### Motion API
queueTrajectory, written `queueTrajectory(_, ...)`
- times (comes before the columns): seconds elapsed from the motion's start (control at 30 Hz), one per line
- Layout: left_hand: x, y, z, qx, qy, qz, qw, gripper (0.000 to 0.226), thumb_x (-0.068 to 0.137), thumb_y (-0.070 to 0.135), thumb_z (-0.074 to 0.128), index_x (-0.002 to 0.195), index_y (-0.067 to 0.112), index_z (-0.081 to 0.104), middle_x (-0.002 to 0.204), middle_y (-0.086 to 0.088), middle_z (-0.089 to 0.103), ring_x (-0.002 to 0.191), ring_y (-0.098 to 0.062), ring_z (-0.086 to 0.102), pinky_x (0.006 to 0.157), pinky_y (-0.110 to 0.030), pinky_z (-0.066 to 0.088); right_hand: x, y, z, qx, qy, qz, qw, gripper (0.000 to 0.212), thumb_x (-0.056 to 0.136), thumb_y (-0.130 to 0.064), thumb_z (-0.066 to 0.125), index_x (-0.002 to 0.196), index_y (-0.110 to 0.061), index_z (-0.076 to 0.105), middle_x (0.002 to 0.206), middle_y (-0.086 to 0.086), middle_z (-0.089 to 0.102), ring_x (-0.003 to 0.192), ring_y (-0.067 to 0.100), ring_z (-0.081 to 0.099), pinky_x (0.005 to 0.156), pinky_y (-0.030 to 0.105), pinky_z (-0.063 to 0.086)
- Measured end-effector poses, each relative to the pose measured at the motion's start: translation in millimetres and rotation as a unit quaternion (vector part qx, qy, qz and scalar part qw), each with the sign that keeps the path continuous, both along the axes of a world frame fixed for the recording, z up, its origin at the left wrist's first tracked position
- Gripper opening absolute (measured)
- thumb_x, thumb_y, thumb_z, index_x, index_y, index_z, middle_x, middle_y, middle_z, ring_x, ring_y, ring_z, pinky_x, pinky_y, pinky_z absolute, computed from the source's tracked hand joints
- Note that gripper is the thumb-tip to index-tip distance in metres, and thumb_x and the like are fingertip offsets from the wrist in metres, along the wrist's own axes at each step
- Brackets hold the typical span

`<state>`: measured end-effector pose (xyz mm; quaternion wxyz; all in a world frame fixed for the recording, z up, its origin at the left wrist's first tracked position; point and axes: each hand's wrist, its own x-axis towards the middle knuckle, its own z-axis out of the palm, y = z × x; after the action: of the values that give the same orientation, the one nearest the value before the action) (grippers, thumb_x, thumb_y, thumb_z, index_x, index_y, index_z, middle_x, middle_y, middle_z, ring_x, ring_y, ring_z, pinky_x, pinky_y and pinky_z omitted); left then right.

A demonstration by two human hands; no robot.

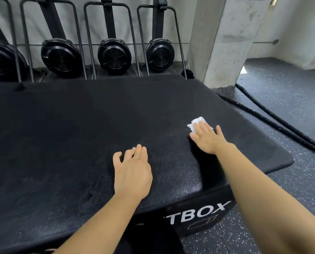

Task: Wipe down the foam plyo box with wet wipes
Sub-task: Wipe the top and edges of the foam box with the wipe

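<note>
The black foam plyo box [79, 134] fills most of the view, its textured top facing me and white lettering on its near right side. My right hand [207, 137] lies flat with straight fingers on the box's right part, pressing a crumpled white wet wipe [196, 122] against the top; part of the wipe shows beyond my fingertips. My left hand [133, 171] rests on the top near the front edge, fingers loosely bent and holding nothing.
Several black fan machines [114, 55] on metal frames stand along the back wall behind the box. A concrete pillar [224, 39] rises at the back right. A thick black rope [274, 121] lies on the speckled rubber floor [290, 99] to the right.
</note>
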<state>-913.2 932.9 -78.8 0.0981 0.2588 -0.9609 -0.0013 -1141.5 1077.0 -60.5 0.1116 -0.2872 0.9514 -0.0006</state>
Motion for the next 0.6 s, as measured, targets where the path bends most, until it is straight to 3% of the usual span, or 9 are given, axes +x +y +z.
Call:
queueTrajectory(0.1,-0.1,0.6,1.1,0.001,-0.002,0.001,1.0,0.044,0.099,0.026,0.026,0.143,0.021,0.031,0.153,0.007,0.033,0.135,-0.014,0.032,0.11,-0.044,0.006,12.6,-16.9,-2.9,-0.003,0.024,-0.017,1.0,0.057,0.102,-0.043,0.016,0.149,-0.011,0.02,0.158,0.005,0.014,0.147,0.019,0.007,0.119,0.051,0.0)
queueTrajectory(0.27,0.1,1.8,3.1,0.014,0.021,0.003,1.0,0.042,0.099,0.027,0.025,0.139,0.024,0.035,0.151,0.008,0.035,0.135,-0.013,0.032,0.11,-0.042,0.004,77.4,-44.8,-10.1,-0.05,0.097,0.096,0.989,0.044,0.1,-0.044,0.025,0.132,-0.015,0.033,0.145,0.003,0.028,0.136,0.021,0.022,0.113,0.043,0.015)
queueTrajectory(0.37,1.5,2.0,1.7,0.039,0.046,0.019,0.998,0.051,0.099,0.026,0.026,0.149,0.02,0.022,0.158,0.004,0.023,0.14,-0.012,0.024,0.112,-0.042,0.005,113.7,-56.0,-8.8,-0.076,0.046,0.156,0.984,0.05,0.102,-0.043,0.025,0.144,-0.016,0.023,0.156,0.004,0.015,0.146,0.021,0.008,0.118,0.045,0.004)
queueTrajectory(0.47,3.9,0.3,0.7,0.072,0.076,0.059,0.993,0.06,0.1,0.027,0.027,0.154,0.015,0.004,0.163,-0.002,0.0,0.148,-0.013,-0.003,0.114,-0.042,0.003,132.1,-63.9,-3.2,-0.052,-0.017,0.187,0.981,0.059,0.105,-0.042,0.018,0.156,-0.017,0.001,0.164,0.002,-0.008,0.149,0.014,-0.014,0.119,0.044,-0.013)
queueTrajectory(0.6,4.7,-2.6,4.0,0.151,0.121,0.092,0.977,0.064,0.098,0.012,0.034,0.154,0.012,0.002,0.162,-0.003,0.006,0.148,-0.01,0.003,0.117,-0.042,0.002,129.5,-70.0,3.1,-0.021,-0.022,0.22,0.975,0.057,0.106,-0.042,0.014,0.157,-0.023,-0.005,0.164,0.0,-0.012,0.149,0.011,-0.016,0.117,0.046,-0.018)
